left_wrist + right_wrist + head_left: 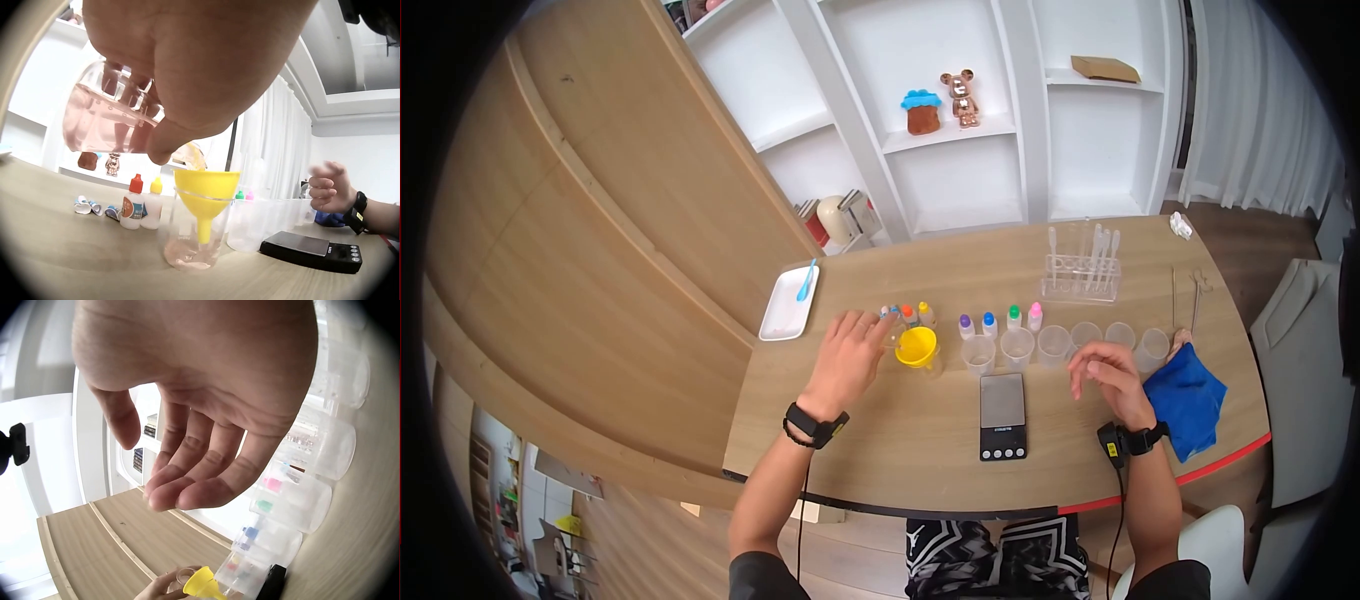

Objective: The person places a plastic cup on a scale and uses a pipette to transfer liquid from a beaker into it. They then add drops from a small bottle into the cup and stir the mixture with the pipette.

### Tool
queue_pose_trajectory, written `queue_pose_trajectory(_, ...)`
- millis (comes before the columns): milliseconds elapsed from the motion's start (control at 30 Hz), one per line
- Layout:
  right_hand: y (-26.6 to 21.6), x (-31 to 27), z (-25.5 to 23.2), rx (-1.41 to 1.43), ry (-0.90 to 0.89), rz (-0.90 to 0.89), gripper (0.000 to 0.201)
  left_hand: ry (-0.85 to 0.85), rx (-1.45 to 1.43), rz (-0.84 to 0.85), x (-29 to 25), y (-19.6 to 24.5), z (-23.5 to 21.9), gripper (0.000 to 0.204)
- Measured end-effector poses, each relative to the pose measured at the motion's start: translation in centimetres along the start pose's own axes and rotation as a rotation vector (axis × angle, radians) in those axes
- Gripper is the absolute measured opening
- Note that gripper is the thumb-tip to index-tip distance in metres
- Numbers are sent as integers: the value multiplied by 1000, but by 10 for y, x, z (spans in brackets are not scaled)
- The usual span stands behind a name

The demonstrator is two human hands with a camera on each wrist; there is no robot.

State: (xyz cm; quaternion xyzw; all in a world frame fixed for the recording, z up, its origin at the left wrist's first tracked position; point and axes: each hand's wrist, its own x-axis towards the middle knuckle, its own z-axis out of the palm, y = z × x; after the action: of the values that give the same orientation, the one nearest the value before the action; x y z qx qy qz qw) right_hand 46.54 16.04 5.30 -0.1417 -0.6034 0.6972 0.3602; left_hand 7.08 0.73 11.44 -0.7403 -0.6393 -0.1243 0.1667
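My left hand (847, 355) grips a clear vessel (94, 119) of pale pink liquid, tipped on its side with its mouth over a yellow funnel (206, 185). The funnel sits in the top of a clear beaker (178, 247), its stem pointing down inside. A little pink liquid lies at the bottom of this beaker. In the head view, my left hand covers most of the tipped vessel. My right hand (1112, 375) hangs in the air by the row of clear plastic cups (1055, 345), fingers loosely curled and holding nothing.
A black digital scale (1004, 415) lies between my hands. Small colour-capped bottles (989, 325) stand behind the cups and funnel. A test tube rack (1080, 278) is at the back, a white tray (778, 312) far left, a blue cloth (1187, 405) beside my right wrist.
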Motion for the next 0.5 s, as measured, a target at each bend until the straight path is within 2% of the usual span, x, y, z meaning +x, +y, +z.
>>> queue_pose_trajectory(500, -1, 0, 1, -16, 4, 2, 31, 46, 136, 48, 7, 2, -4, 61)
